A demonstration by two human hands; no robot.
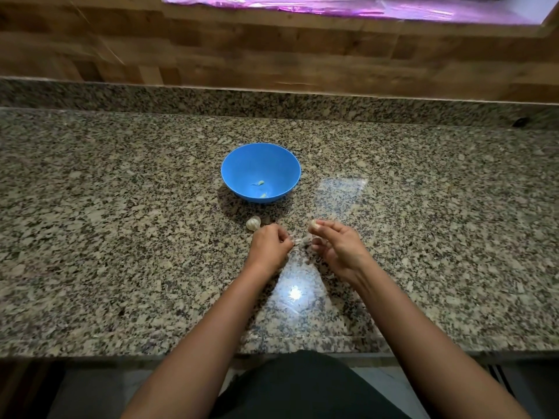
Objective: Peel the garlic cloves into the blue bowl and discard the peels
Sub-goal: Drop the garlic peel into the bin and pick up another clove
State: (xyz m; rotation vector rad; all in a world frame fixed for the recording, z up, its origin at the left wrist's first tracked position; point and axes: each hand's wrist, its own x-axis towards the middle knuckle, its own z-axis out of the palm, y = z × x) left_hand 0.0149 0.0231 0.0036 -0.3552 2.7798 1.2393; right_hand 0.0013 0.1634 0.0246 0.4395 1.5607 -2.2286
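Head view: right hand (338, 246) fingertips pinch garlic clove (313, 226) near blue bowl (242, 164).

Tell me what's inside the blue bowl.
The blue bowl holds two small pale pieces, likely peeled garlic cloves, one nearer the front wall. The rest of the inside shows bare blue. The near rim hides a sliver of the bowl's floor.

Blue bowl (260, 172), centre; speckled grey-tan granite counter (121, 237); brown wood-pattern wall (211, 49) above; whitish garlic (253, 223).
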